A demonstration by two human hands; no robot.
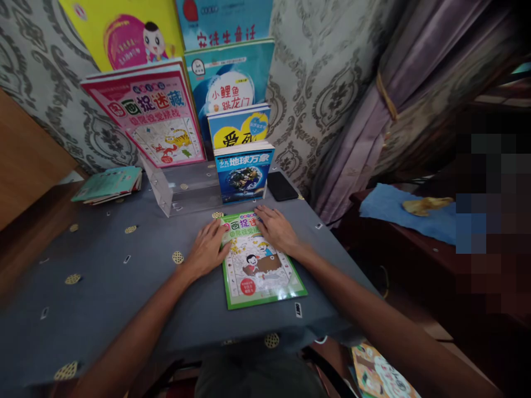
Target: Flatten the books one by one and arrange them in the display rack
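A green-bordered picture book [265, 271] lies face up on the cloth-covered table. Along its upper left edge rests my left hand [207, 249], fingers flat and the thumb spread onto the cover. My right hand [277, 229] lies over the upper right part of the same book, its fingers stretched out and covering some of the title. Neither hand is closed round anything. Just beyond the hands, a blue book with a globe on it [243, 177] stands upright in a clear acrylic rack [160, 188].
Behind stand a pink book [151, 119], a yellow book [124, 33] and several blue ones. A black phone-like slab [282, 186] lies right of the rack, thin booklets [108, 184] to the left. Right of the table are a purple curtain [352, 132] and a blue cloth [385, 213].
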